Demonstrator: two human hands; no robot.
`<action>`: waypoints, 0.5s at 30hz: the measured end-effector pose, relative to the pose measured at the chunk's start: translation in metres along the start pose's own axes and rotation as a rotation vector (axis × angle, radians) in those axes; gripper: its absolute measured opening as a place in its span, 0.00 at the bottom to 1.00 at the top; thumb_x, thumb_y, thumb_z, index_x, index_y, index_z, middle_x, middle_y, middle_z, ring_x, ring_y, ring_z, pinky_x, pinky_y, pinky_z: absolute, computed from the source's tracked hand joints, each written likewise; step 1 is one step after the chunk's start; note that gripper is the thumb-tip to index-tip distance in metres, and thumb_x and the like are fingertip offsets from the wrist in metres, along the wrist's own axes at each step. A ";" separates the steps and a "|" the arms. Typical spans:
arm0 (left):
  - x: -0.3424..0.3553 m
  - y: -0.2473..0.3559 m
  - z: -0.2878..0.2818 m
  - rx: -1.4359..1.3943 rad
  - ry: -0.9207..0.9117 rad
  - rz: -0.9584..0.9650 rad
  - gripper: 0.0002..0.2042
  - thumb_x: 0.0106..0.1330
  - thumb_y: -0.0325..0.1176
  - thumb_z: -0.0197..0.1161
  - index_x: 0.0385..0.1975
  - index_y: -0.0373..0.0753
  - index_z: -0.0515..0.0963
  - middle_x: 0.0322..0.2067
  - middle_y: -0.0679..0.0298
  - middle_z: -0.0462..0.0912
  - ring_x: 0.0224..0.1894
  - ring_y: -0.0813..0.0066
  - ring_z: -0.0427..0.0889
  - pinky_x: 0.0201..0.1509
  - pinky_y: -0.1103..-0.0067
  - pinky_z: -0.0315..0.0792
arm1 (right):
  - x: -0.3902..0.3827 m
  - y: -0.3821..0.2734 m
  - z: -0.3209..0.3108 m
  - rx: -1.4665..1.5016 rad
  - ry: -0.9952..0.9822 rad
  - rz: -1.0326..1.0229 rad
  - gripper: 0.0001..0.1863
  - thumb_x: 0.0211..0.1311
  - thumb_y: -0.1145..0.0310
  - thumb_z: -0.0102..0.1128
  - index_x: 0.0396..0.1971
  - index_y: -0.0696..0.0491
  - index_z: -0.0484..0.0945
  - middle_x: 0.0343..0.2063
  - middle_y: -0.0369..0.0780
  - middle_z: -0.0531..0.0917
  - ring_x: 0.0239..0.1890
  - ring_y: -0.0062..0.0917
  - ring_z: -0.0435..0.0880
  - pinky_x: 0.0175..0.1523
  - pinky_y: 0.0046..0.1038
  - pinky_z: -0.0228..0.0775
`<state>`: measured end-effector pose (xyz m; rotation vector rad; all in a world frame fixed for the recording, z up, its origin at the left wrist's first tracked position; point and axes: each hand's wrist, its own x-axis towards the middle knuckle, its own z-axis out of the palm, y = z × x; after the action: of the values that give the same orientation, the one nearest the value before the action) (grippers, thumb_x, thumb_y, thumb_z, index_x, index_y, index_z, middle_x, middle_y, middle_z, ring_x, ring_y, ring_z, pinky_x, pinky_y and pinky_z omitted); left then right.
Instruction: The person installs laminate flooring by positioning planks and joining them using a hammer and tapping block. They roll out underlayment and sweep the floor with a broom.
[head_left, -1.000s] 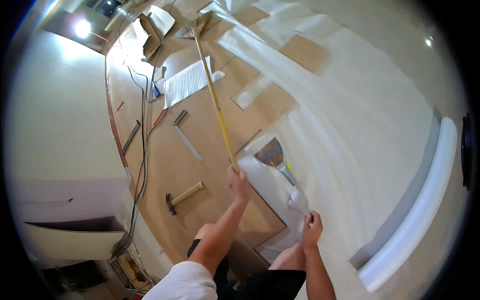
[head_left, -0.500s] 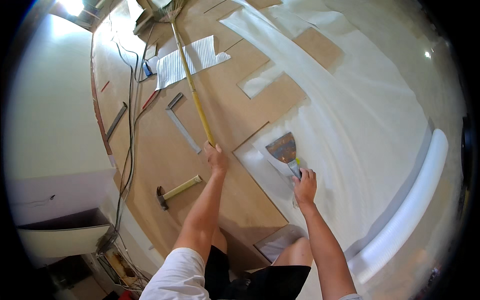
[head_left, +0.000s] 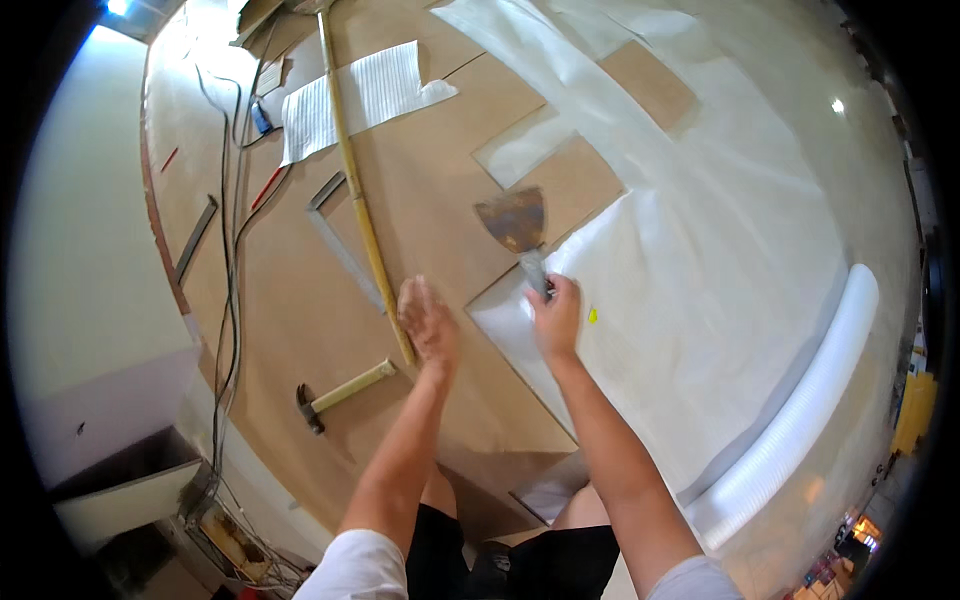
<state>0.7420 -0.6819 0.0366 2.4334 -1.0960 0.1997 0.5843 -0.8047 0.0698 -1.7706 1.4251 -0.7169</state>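
My right hand (head_left: 556,318) grips a wide scraper (head_left: 513,222) by its handle, its rusty, stained blade pointing away from me over the brown boards. Fingers stretched out and slightly blurred, my left hand (head_left: 430,325) is open just right of the lower end of a broom's long bamboo handle (head_left: 355,190). That handle lies across the boards. Left of my left forearm rests a claw hammer (head_left: 345,395) with a pale wooden handle. A metal square (head_left: 340,245) lies beside the bamboo handle. A small yellow thing (head_left: 593,315) sits on the white sheet right of my right hand.
Brown boards (head_left: 490,380) meet white foam sheeting (head_left: 700,330), with a rolled foam length (head_left: 800,430) at the right. A ribbed white piece (head_left: 365,98) lies farther off. Dark cables (head_left: 228,250) run along the left, near a metal bar (head_left: 197,240) and red pencil-like stick (head_left: 266,188).
My left hand has let go of the broom handle, which now lies with its end nearer me. My right hand has moved left and away from me with the scraper.
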 end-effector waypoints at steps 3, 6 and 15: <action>-0.012 0.022 0.014 -0.192 -0.219 0.219 0.31 0.62 0.29 0.61 0.68 0.39 0.64 0.64 0.52 0.66 0.68 0.49 0.62 0.71 0.58 0.57 | 0.046 -0.039 0.070 -0.087 -0.030 -0.078 0.24 0.51 0.68 0.73 0.47 0.60 0.76 0.43 0.48 0.78 0.50 0.45 0.75 0.57 0.42 0.67; -0.016 0.051 0.036 -0.325 -0.570 0.517 0.27 0.63 0.34 0.62 0.64 0.42 0.69 0.64 0.55 0.68 0.69 0.52 0.62 0.73 0.58 0.57 | 0.084 -0.048 0.098 -0.160 -0.053 -0.208 0.21 0.54 0.67 0.70 0.47 0.58 0.77 0.43 0.47 0.79 0.51 0.44 0.75 0.57 0.41 0.67; 0.006 0.062 0.011 -0.369 -0.572 0.655 0.19 0.64 0.37 0.62 0.55 0.42 0.77 0.61 0.59 0.73 0.66 0.59 0.68 0.73 0.62 0.60 | 0.120 0.062 -0.044 -0.460 0.145 -0.378 0.25 0.68 0.65 0.57 0.62 0.56 0.70 0.59 0.48 0.75 0.65 0.44 0.69 0.71 0.44 0.56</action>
<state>0.7002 -0.7267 0.0508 1.7643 -1.9540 -0.4871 0.5420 -0.9372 0.0411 -2.4330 1.4469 -0.7633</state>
